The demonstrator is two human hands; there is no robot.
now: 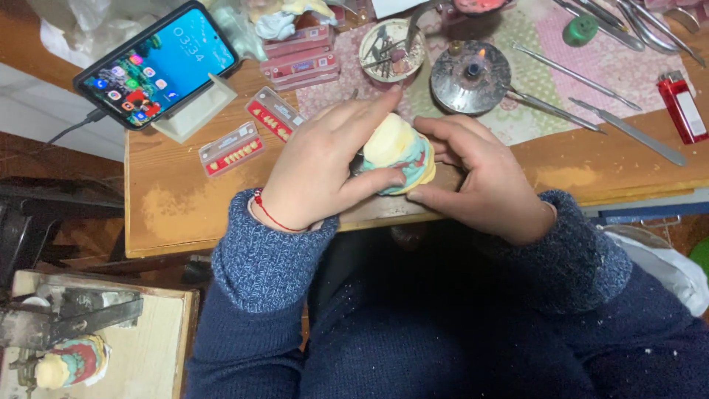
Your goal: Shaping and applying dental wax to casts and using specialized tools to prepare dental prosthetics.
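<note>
Dental plaster model (399,154) — a pale yellow and teal lump with a touch of red — sits at the near edge of the wooden workbench (177,207), clasped between both hands. The left hand (325,166) curls around its left side, thumb pressed against the front and forefinger stretched up over the top; a red thread bracelet (272,214) circles that wrist. The right hand (480,174) closes on the other side, fingers wrapped behind and thumb low at the base. Both hands are closed firmly on the model, and both sleeves are dark blue knit.

The workbench is worn, its varnish rubbed pale in patches near the edge. A patchwork cloth (546,44) in green and pink covers the far part. On it burns a small spirit lamp (470,76) with a lit flame, beside a round dish (392,49) holding odds and ends. Long metal instruments (583,92) lie spread to the right, and a red lighter (683,107) rests near the right edge. A green round cap (581,29) lies further back.

To the left, a smartphone (159,63) leans on a pale stand with its screen lit, a cable running off it. Red cards of artificial teeth (231,148) lie just beside it, more stacked behind.

Below the bench at lower left, a second coloured model (70,360) sits clamped in a metal frame on a pale board.
</note>
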